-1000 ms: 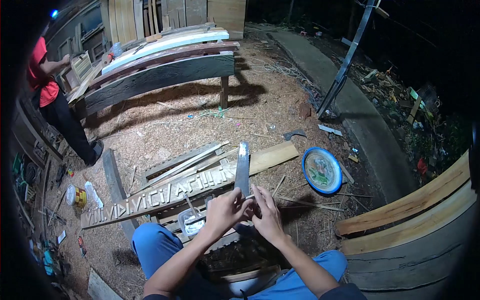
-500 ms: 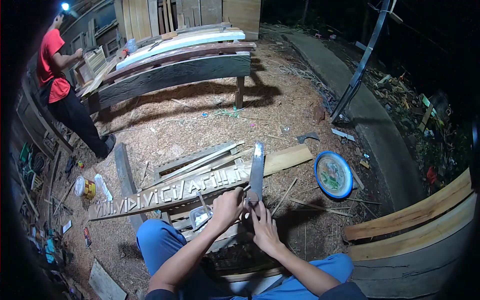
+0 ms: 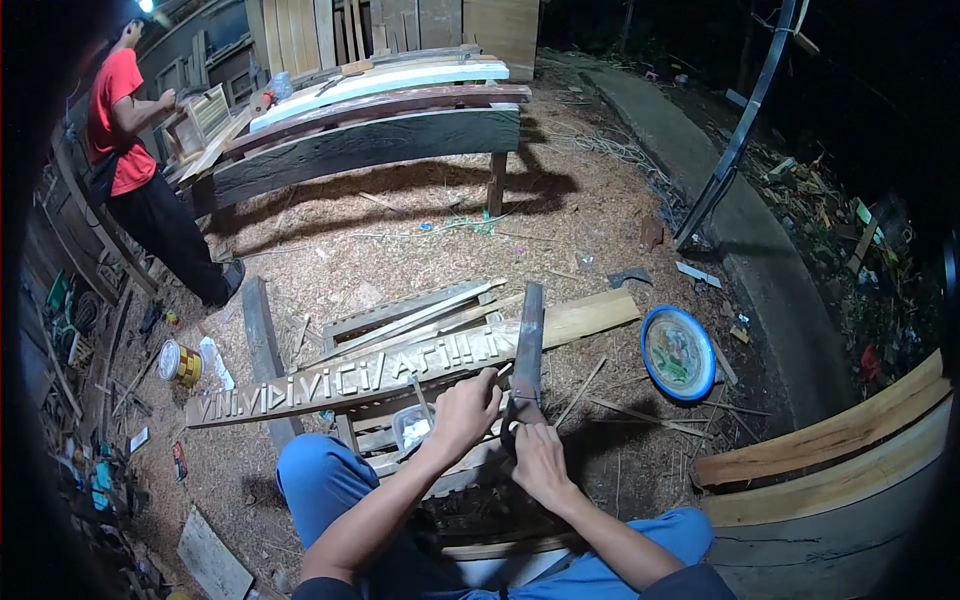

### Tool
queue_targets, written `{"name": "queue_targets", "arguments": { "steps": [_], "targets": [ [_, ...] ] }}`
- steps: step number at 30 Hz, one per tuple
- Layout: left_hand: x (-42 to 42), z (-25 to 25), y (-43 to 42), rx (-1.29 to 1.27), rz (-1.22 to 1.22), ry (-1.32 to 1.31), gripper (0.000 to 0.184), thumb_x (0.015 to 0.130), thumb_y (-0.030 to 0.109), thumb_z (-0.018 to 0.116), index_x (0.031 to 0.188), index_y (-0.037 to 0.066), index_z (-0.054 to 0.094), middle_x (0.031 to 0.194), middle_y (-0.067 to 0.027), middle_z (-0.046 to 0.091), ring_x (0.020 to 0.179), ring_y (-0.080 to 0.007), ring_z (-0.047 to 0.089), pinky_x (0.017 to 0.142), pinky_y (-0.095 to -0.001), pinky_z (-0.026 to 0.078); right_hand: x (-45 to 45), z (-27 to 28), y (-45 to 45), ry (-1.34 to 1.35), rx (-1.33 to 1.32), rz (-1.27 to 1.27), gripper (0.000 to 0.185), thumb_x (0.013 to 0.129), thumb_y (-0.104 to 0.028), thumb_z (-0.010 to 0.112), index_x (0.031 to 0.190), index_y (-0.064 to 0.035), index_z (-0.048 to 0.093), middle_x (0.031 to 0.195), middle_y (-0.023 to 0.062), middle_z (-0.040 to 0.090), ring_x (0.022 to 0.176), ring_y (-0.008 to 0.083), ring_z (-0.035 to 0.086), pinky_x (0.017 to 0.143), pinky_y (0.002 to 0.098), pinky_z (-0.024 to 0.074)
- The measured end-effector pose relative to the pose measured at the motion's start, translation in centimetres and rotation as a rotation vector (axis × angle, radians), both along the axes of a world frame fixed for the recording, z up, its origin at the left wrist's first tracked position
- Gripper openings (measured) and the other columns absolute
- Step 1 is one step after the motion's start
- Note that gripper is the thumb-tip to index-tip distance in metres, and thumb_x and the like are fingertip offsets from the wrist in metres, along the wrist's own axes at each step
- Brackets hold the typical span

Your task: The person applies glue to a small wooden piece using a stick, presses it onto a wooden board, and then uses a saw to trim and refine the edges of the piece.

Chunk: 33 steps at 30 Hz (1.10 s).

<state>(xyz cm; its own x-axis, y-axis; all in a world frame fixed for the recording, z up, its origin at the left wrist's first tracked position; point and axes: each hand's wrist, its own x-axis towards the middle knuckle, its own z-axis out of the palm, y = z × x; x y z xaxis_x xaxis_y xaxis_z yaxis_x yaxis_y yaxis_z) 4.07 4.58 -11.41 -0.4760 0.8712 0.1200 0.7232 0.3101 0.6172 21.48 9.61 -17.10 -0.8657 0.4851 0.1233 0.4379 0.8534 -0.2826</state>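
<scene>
My right hand (image 3: 540, 462) is closed round the handle of a hand saw (image 3: 529, 345), whose blade points up and away from me over the board. Just left of the saw, my left hand (image 3: 463, 412) is closed, with its fingers pinched near a small light stick; what it grips is too small to make out. Beyond both hands lies a long wooden board (image 3: 580, 319) with raised wooden letters along it. A plastic tub (image 3: 411, 428) with white contents and a stick in it stands left of my left hand.
A blue-rimmed basin (image 3: 679, 352) sits on the right. Curved planks (image 3: 820, 450) lie at lower right. A yellow bucket (image 3: 180, 363) stands at left. Behind are a workbench (image 3: 370, 150) with boards and a person in a red shirt (image 3: 125, 120). A metal post (image 3: 740, 130) leans at right.
My right hand has moved from beside my left hand down onto the saw's handle. The saw blade has turned and looks darker. The view has shifted, so the scene sits further right.
</scene>
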Motion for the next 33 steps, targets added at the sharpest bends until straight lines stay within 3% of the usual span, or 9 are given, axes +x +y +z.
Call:
{"name": "queue_targets", "arguments": {
  "steps": [4,10,12,16,23,28,29,32,33],
  "targets": [
    [0.5,0.7,-0.2,0.009,-0.002,-0.038,0.024,0.096,0.025,0.056,0.112,0.007,0.061,0.082,-0.0231,0.068,0.078,-0.0438,0.066,0.069,-0.0532,0.051,0.5,3.6,-0.1,-0.008,-0.393,-0.185,0.038,0.075,-0.017,0.071,0.102,0.0025,0.053,0.093,0.0238,0.066,0.09,0.0423,0.063,0.087,0.0492,0.045],
    [0.2,-0.3,0.0,-0.01,-0.012,-0.014,0.024,0.098,0.022,0.056,0.115,0.007,0.061,0.082,-0.0236,0.067,0.077,-0.0444,0.065,0.067,-0.0513,0.05,1.1,3.8,1.0,0.339,-0.459,-0.329,0.028,0.089,-0.021,0.067,0.095,0.0031,0.055,0.078,0.026,0.064,0.078,0.0457,0.065,0.066,0.0492,0.0494],
    [0.1,-0.6,-0.1,0.176,-0.093,0.016,0.025,0.098,0.024,0.057,0.115,0.008,0.065,0.082,-0.0223,0.068,0.077,-0.0427,0.066,0.067,-0.0498,0.051,1.5,3.9,2.2,0.475,-0.572,-0.374,0.022,0.091,-0.019,0.064,0.101,0.0008,0.062,0.084,0.0244,0.067,0.084,0.0413,0.069,0.071,0.0478,0.0515],
    [0.1,0.2,0.4,0.1,-0.05,-0.035,0.026,0.098,0.027,0.058,0.114,0.009,0.068,0.08,-0.0203,0.068,0.074,-0.0402,0.067,0.066,-0.0483,0.051,1.8,7.0,2.5,0.649,-0.616,-0.45,0.022,0.095,-0.022,0.065,0.095,-0.0009,0.066,0.07,0.0119,0.064,0.063,0.0189,0.063,0.061,0.0354,0.0486],
    [0.3,0.2,1.3,0.113,0.017,-0.084,0.03,0.098,0.033,0.058,0.103,0.004,0.062,0.077,-0.0224,0.068,0.072,-0.0434,0.067,0.064,-0.0519,0.053,2.6,8.9,1.5,0.76,-0.467,-0.376,0.031,0.096,-0.029,0.064,0.086,0.0002,0.067,0.061,0.0102,0.057,0.055,0.0158,0.056,0.056,0.0348,0.0449],
    [1.2,-0.9,1.6,0.197,-0.128,-0.225,0.026,0.094,0.021,0.062,0.104,0.0,0.049,0.084,-0.0244,0.066,0.08,-0.045,0.065,0.068,-0.052,0.051,2.8,8.4,0.8,0.797,-0.615,-0.387,0.038,0.099,-0.033,0.059,0.085,0.0016,0.066,0.061,0.0104,0.056,0.057,0.015,0.055,0.056,0.034,0.0442],
    [1.7,-1.6,1.7,0.211,-0.134,-0.169,0.024,0.094,0.018,0.064,0.103,0.0,0.051,0.084,-0.024,0.065,0.077,-0.0406,0.065,0.066,-0.046,0.05,3.1,8.4,0.9,0.798,-0.617,-0.393,0.038,0.099,-0.033,0.059,0.085,0.0016,0.066,0.061,0.0104,0.056,0.057,0.015,0.055,0.056,0.034,0.0442],
    [2.9,-4.2,1.6,0.094,-0.261,-0.169,0.025,0.095,0.019,0.063,0.104,-0.001,0.052,0.091,-0.0258,0.063,0.085,-0.048,0.061,0.072,-0.0504,0.05,3.9,8.8,1.1,0.764,-0.674,-0.467,0.038,0.099,-0.032,0.059,0.084,0.0019,0.066,0.062,0.0093,0.057,0.059,0.0137,0.055,0.058,0.0337,0.0444],
    [3.4,-4.3,1.6,0.05,-0.295,-0.221,0.024,0.095,0.018,0.062,0.107,-0.001,0.052,0.097,-0.0272,0.062,0.088,-0.0487,0.061,0.075,-0.0512,0.05,4.2,9.0,1.1,0.8,-0.698,-0.487,0.038,0.1,-0.034,0.057,0.082,-0.0013,0.063,0.062,0.0018,0.052,0.057,0.0083,0.048,0.053,0.029,0.0377]
  ]
}}
